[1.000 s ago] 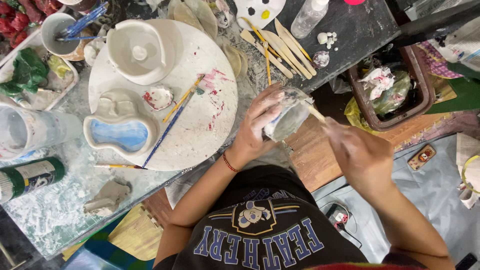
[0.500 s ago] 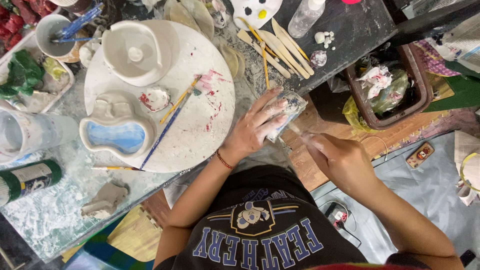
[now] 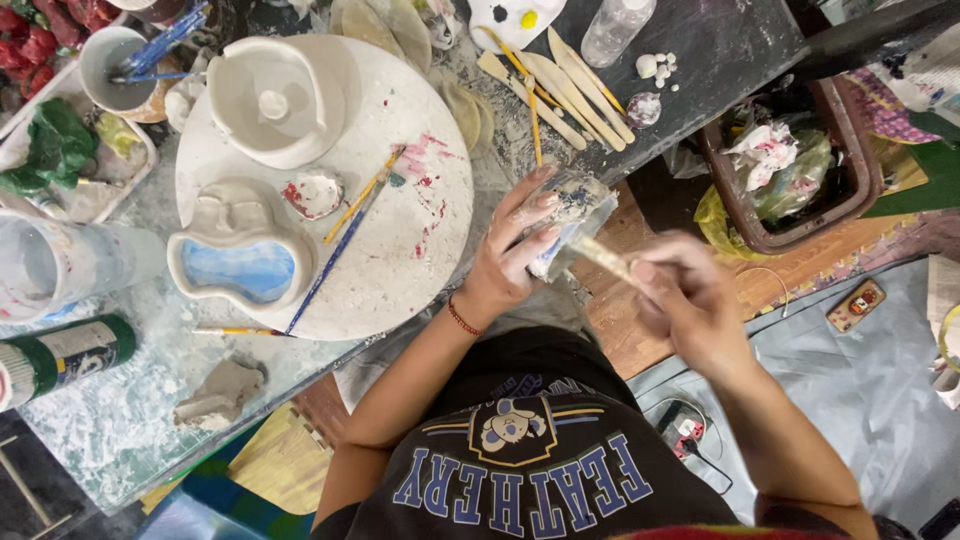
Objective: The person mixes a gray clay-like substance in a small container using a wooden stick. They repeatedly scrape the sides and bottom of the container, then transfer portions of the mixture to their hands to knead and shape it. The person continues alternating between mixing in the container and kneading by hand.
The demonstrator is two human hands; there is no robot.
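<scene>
While our left hand (image 3: 515,245) cups the small clay piece (image 3: 568,215), fingers wrapped round it, our right hand (image 3: 685,300) pinches a wooden tool (image 3: 600,257); likely brittle and light, so we grip its body.

White round board (image 3: 400,250) smeared pink and red at centre frame, pale dish (image 3: 245,262) with blue-glazed hollow at left, blue and yellow brushes (image 3: 345,235), grey speckled tabletop (image 3: 110,420), dark blue-flecked pot (image 3: 570,215), green rag (image 3: 55,145) upper left

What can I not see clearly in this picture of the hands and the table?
Head view only:
- right hand: blurred by motion, so its grip on the stick is unclear.
- small jar: mostly covered by the left hand; contents hidden.
- clear cup: cut off by the left edge.
</scene>
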